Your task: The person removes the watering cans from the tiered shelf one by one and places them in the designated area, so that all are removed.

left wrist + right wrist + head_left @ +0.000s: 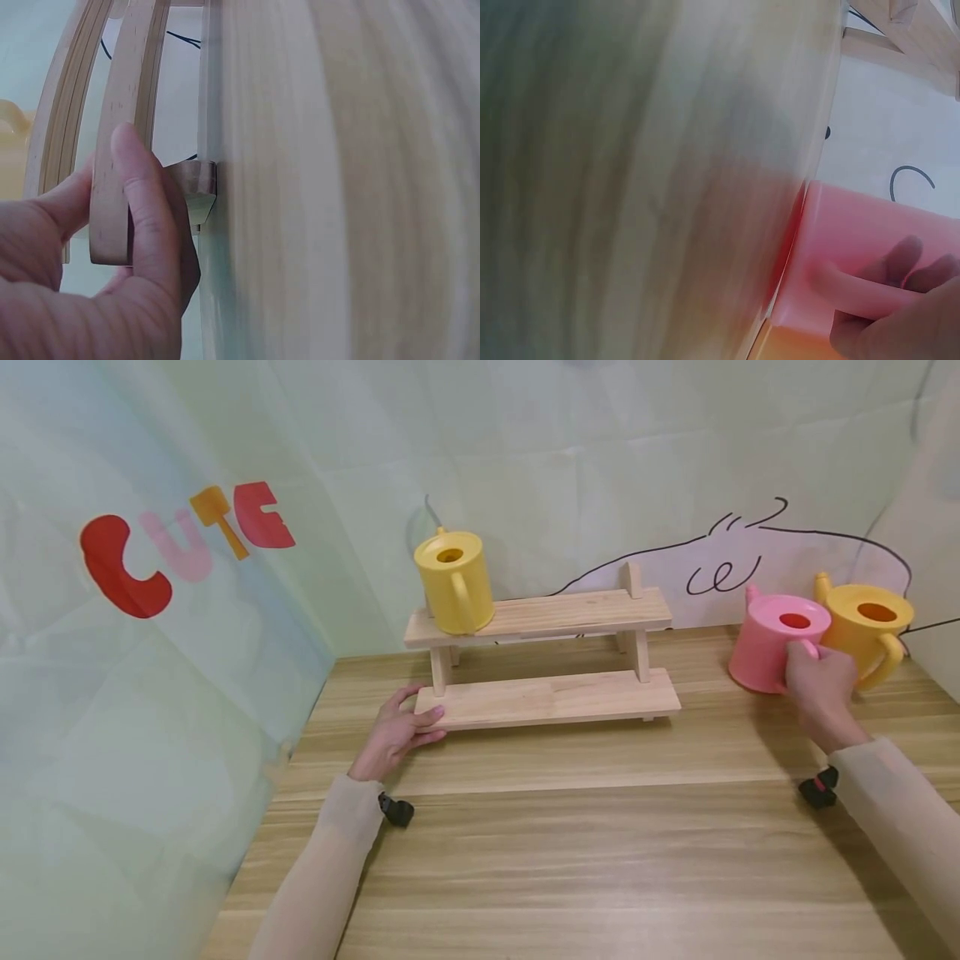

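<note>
In the head view, my left hand (393,733) grips the left end of the lower board of a two-tier wooden shelf (555,698). The left wrist view shows the thumb and fingers (146,195) on either side of the board (116,172). My right hand (823,689) holds the handle of a pink watering can (761,647), which stands upright at the right. Close up in the right wrist view, fingers curl around the pink handle (862,294). A light yellow watering can (442,587) sits on the left end of the upper board.
An orange-yellow watering can (847,635) stands just right of the pink one, partly behind it. Wood-grain tabletop (585,860) spreads in front of the shelf. A pale printed cloth (525,468) with drawn lines and coloured letters hangs behind and at the left.
</note>
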`<state>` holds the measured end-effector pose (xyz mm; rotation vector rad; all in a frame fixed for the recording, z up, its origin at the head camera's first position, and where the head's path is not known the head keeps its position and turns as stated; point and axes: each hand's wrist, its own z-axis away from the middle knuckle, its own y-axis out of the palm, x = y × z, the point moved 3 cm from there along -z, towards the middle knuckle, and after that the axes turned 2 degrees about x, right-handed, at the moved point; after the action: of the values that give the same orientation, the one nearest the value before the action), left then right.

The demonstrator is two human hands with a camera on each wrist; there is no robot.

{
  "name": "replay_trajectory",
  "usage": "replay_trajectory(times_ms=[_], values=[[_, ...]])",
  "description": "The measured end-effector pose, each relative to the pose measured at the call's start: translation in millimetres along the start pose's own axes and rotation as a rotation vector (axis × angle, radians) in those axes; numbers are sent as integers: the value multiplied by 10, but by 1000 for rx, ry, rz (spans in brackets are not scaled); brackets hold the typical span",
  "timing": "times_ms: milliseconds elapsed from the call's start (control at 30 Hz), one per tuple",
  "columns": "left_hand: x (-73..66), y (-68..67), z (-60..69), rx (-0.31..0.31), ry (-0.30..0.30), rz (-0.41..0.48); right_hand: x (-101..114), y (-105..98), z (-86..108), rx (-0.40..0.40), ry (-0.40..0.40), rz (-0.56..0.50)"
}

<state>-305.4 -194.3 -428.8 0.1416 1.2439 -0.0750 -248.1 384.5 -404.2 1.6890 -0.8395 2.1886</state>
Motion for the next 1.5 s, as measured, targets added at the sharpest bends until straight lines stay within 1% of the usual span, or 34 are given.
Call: replay_trajectory(times_ms=[233,400,667,800,1033,1267,1500], values=[[0,-5,13,-4,0,-5,3,-16,40,38,10,-38],[0,-2,11,-3,-2,-8,-19,-30,30,49,13,-42],[-19,10,33,-3,-2,-9,-55,-60,10,96,49,3],[-24,9,46,0,0,-13,-61,-68,9,100,54,23],[-22,6,38,-4,-6,-24,-67,-98,15,109,40,79],[-17,4,28,-17,-12,-25,-79,-132,29,120,11,252],[-3,-2,14,-16,-17,-24,-86,-141,68,102,-45,324]])
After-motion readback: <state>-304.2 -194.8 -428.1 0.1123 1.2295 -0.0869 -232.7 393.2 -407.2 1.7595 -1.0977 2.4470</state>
